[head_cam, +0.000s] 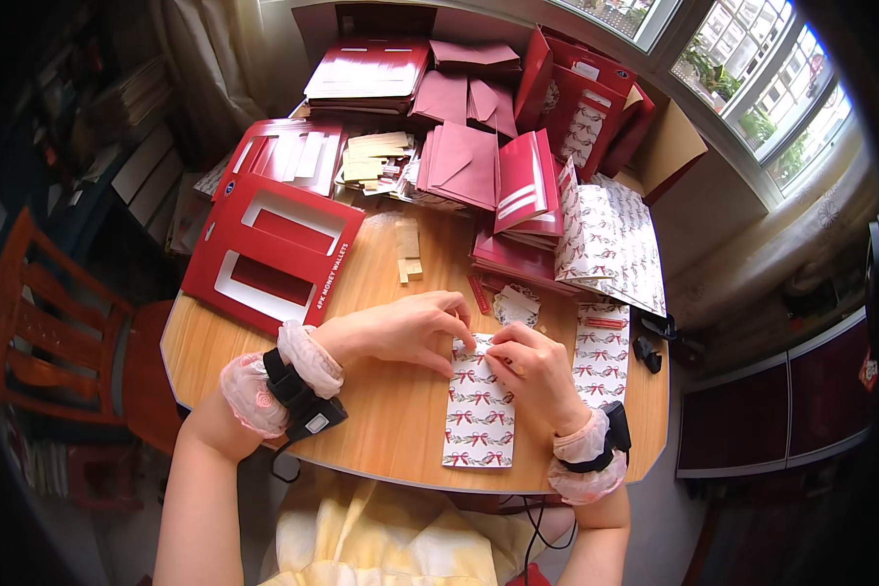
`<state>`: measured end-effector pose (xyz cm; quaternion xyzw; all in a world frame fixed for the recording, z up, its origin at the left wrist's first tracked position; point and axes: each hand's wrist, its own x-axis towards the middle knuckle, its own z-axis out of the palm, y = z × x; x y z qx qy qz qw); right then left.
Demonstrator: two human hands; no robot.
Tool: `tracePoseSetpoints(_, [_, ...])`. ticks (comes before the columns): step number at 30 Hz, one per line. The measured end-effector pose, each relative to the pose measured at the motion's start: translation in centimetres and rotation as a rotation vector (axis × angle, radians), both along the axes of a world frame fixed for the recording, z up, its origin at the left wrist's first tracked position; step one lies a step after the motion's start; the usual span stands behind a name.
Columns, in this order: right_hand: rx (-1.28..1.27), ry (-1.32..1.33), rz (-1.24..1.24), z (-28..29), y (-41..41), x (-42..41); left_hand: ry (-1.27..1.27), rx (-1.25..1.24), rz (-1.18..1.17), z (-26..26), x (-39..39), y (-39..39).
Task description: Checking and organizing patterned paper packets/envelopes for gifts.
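A narrow white card printed with red bows and green garlands (478, 417) lies flat near the table's front edge. Over its upper left corner, my left hand (428, 329) is curved with thumb and fingers apart. The fingertips of my right hand (531, 362) are pinched together over the card's upper right; whether they hold a small piece cannot be told. Just beyond are a lacy round paper tag (516, 306) and a small red label strip (478, 294). A second patterned card (602, 366) with a red label near its top lies to the right.
A red cardboard sleeve with two cut-out windows (282, 242) lies at the left. Small tan strips (408, 249) sit mid-table. Behind are red envelopes (458, 165), red cartons (586, 102) and patterned sheets (630, 234). Black clips (646, 354) lie by the right edge.
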<state>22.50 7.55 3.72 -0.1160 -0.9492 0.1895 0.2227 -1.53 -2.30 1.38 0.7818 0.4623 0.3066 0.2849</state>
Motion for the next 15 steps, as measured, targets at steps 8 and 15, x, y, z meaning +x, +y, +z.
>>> tracePoseSetpoints(8, [0.01,0.009,0.003,-0.21,0.05,-0.04,0.003,0.012,0.006,-0.14,0.01,0.0])
tracePoseSetpoints(15, [0.063,0.0,0.009,-0.28,-0.06,0.01,-0.006,-0.021,0.007,0.05,0.14,0.0])
